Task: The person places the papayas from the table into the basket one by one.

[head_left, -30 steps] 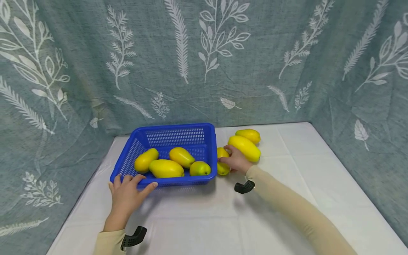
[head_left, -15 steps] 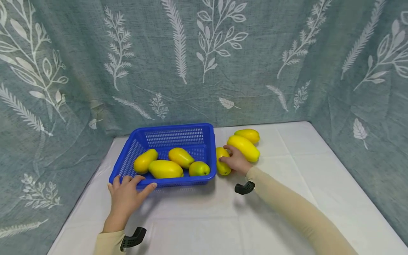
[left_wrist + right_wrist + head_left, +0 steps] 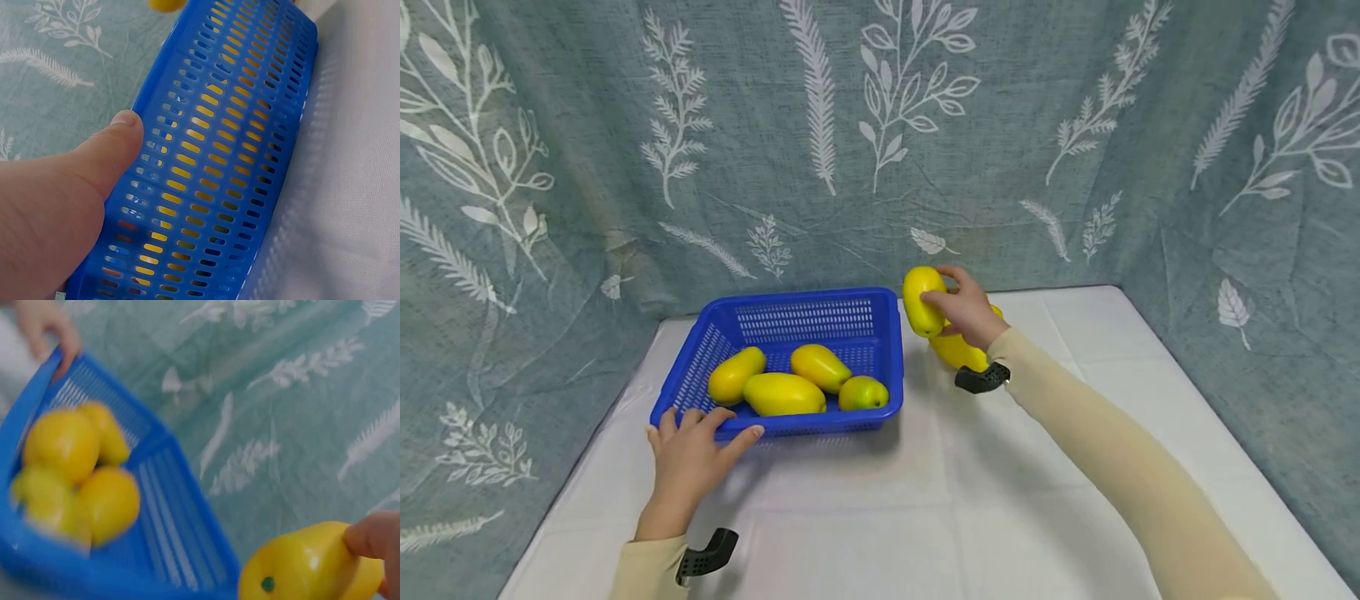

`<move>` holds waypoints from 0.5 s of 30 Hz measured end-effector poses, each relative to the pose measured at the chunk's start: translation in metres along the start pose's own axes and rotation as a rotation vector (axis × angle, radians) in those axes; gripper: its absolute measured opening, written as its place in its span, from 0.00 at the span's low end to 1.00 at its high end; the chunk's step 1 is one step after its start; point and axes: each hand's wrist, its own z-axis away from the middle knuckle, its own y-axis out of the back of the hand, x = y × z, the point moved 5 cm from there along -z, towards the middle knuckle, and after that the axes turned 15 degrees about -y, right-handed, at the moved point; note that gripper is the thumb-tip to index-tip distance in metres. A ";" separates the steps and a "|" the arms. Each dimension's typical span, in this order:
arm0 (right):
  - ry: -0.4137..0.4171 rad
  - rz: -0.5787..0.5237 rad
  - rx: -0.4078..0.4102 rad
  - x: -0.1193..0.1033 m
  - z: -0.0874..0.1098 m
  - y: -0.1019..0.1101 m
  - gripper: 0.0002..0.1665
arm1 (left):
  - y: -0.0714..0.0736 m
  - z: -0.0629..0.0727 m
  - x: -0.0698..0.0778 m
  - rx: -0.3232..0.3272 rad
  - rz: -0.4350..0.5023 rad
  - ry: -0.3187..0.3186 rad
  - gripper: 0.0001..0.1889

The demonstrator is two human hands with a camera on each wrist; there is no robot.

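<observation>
My right hand [image 3: 970, 312] grips a yellow mango [image 3: 922, 300], thumb on its near side, raised over the table just right of the blue basket. In the right wrist view the same mango [image 3: 300, 565] shows a green stem spot. With fingers over the rim and thumb outside, my left hand [image 3: 688, 458] holds the near left corner of the blue plastic basket [image 3: 891, 350]. Several yellow fruits lie in it: a mango [image 3: 737, 377] on the left, a larger long one [image 3: 784, 394], one behind [image 3: 820, 367] and a greenish one [image 3: 863, 393] at the right.
Behind and below my right hand lies a long yellow fruit [image 3: 958, 354], partly hidden, with a sliver of another fruit [image 3: 997, 311] beyond it. A white cloth [image 3: 850, 533] covers the table. A grey-green leaf-patterned curtain [image 3: 737, 167] hangs around the back and sides.
My right hand has taken the mango from beside the basket and lifted it up and away toward the back. The left hand stays on the basket rim.
</observation>
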 end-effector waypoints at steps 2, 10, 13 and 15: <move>0.017 -0.082 -0.015 -0.015 -0.003 -0.011 0.40 | 0.001 0.000 -0.002 -0.010 -0.004 0.008 0.30; 0.025 -0.134 -0.071 -0.025 -0.016 -0.082 0.39 | 0.001 -0.001 -0.002 -0.045 0.001 0.037 0.30; 0.017 -0.052 -0.057 -0.014 -0.021 -0.104 0.39 | 0.001 0.000 -0.001 -0.038 -0.001 0.037 0.30; 0.018 0.015 -0.030 -0.007 -0.023 -0.115 0.39 | 0.002 0.000 -0.001 -0.018 -0.002 0.022 0.29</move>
